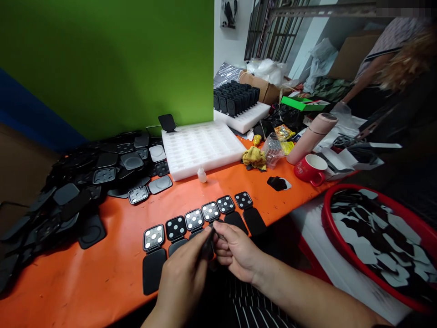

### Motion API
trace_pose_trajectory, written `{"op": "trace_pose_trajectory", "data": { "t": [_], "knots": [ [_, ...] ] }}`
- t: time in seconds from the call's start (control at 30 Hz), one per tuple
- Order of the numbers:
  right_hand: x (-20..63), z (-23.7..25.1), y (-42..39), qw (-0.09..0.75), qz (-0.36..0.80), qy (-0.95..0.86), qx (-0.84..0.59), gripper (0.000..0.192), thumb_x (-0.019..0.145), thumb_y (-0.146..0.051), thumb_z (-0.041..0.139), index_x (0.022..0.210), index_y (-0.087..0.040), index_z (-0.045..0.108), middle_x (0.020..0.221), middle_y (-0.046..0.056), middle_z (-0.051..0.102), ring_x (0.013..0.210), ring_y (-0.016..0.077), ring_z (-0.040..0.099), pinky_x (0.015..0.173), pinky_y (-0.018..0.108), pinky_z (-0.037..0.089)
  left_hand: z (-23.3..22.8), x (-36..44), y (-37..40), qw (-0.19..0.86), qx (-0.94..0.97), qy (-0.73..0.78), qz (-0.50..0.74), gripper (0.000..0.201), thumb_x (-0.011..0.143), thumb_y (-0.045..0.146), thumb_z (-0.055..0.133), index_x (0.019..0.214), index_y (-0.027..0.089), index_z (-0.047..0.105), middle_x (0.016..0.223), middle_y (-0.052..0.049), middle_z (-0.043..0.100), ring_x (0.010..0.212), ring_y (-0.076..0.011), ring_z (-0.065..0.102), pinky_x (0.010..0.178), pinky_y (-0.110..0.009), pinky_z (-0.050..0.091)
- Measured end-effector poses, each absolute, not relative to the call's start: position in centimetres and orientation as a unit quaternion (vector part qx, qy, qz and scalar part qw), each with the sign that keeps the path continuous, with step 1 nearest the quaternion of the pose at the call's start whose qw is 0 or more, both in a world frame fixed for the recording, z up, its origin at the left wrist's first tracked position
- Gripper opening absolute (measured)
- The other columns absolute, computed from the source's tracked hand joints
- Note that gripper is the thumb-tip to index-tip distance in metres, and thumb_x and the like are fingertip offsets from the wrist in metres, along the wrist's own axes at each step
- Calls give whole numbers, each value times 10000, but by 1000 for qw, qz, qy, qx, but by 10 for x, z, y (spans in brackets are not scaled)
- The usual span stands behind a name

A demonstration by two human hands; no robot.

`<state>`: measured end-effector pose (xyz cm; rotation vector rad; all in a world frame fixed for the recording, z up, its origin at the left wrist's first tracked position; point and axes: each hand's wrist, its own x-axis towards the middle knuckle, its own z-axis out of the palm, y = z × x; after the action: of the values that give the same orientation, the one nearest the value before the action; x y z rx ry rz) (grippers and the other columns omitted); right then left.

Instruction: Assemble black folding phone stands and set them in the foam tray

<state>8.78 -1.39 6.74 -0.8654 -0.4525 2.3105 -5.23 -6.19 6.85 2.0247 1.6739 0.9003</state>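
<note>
**Mid-row: hands working a small dark piece at the fourth case**

You're holding both hands together just in front of the row of open cases [200, 225] on the orange desk [112, 269]. Your left hand [182, 280] is pinching a thin dark piece [209, 243] between fingertips, tip pointing up toward the row. Your right hand [237, 253] is curled in against it, fingers touching the same piece. Can't tell whether it's a tool or a part; too dark and mostly covered.

The row is sitting just beyond your fingertips: six hinged cases lying open, dotted square halves on the far side, plain black flaps toward you. Your hands are overlapping the flaps of the middle ones.

Judgement: you're prepping or seating this piece, and the cases look like they're being handled one by one. The next move is calling for a fine placement, so keep the pinch steady and the right hand supporting.

Around you:
- Far left of your left hand: loose pile of black cases [68, 196].
- Beyond the row: small white bottle [202, 175], then a white foam tray [201, 148].
- Right of your right hand, well apart: red mug [310, 169], and a red-rimmed basket [378, 241] of backing scraps off the desk edge.

Another person is working at the far right, nowhere near your hands.
</note>
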Motion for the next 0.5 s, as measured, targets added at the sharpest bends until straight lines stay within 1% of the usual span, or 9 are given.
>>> {"op": "trace_pose_trajectory", "data": {
  "t": [0.1, 0.2, 0.27, 0.37, 0.43, 0.5],
  "knots": [
    [91, 68, -12, 281, 897, -180, -291, 311, 824, -461, 473, 767, -156, 499, 508, -84, 275, 399, 27, 147, 376, 154, 112, 69, -55, -51, 286, 569, 670, 381, 233, 815, 310, 515, 1021, 226, 583, 881, -9, 676, 773, -164, 628, 660, -238, 490],
    [94, 71, -11, 235, 909, -197, -283, 286, 850, -412, 440, 817, -142, 528, 552, -67, 313, 408, 21, 190, 383, 146, 148, 71, -57, -43, 348, 453, 686, 450, 236, 780, 379, 558, 913, 187, 592, 774, 0, 659, 714, -155, 610, 612, -219, 479],
    [95, 72, -11, 214, 906, -220, -291, 262, 859, -377, 436, 839, -137, 539, 565, -59, 345, 404, 16, 209, 383, 142, 168, 71, -55, -43, 364, 433, 679, 467, 247, 766, 382, 577, 914, 185, 592, 776, 3, 654, 721, -150, 602, 617, -214, 474],
    [95, 73, -12, 212, 891, -255, -309, 290, 864, -421, 429, 806, -151, 520, 526, -60, 364, 377, 17, 199, 362, 140, 157, 69, -51, -48, 352, 464, 663, 470, 227, 769, 344, 587, 947, 204, 599, 797, 7, 664, 738, -147, 609, 643, -216, 477],
    [94, 72, -13, 207, 897, -236, -310, 299, 843, -458, 460, 775, -168, 486, 504, -69, 347, 371, 18, 179, 352, 136, 134, 67, -49, -53, 336, 508, 639, 470, 185, 782, 293, 582, 950, 223, 612, 816, 12, 673, 739, -140, 621, 671, -220, 484],
    [96, 73, -13, 207, 913, -181, -303, 280, 823, -449, 505, 773, -177, 464, 510, -79, 321, 380, 16, 167, 355, 125, 126, 65, -48, -57, 322, 554, 607, 471, 175, 795, 235, 569, 962, 245, 618, 882, 14, 679, 777, -137, 633, 711, -222, 491]
  ]
}}
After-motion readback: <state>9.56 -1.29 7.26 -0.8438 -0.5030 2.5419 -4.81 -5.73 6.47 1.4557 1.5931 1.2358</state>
